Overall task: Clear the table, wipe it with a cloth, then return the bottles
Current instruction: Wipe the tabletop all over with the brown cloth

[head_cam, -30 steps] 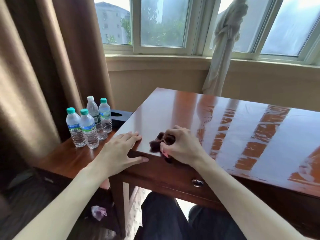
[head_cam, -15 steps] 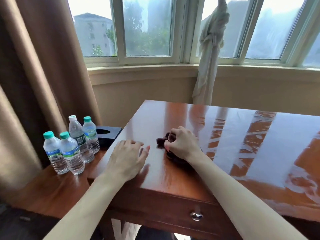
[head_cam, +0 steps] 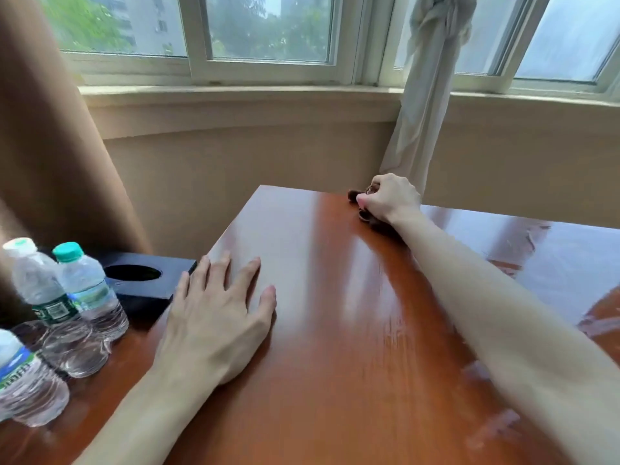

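Note:
My right hand (head_cam: 389,199) grips a dark brown cloth (head_cam: 364,216) bunched under it at the far edge of the glossy wooden table (head_cam: 335,347). Most of the cloth is hidden by the fingers. My left hand (head_cam: 218,317) rests flat, fingers spread, on the table's left edge. Several clear water bottles with green caps stand on a lower side table at the left: one with a green cap (head_cam: 90,293), one with a whitish cap (head_cam: 37,283), and one at the near left edge (head_cam: 23,380).
A black box with a round hole (head_cam: 147,280) sits behind the bottles on the lower side table (head_cam: 100,380). A brown curtain (head_cam: 50,146) hangs at the left, a tied white curtain (head_cam: 429,78) behind the table. Windows and a sill run along the back wall.
My right hand has slid the cloth from the near edge of the table to its far edge. My left hand has stayed flat near the left edge. The view has moved forward.

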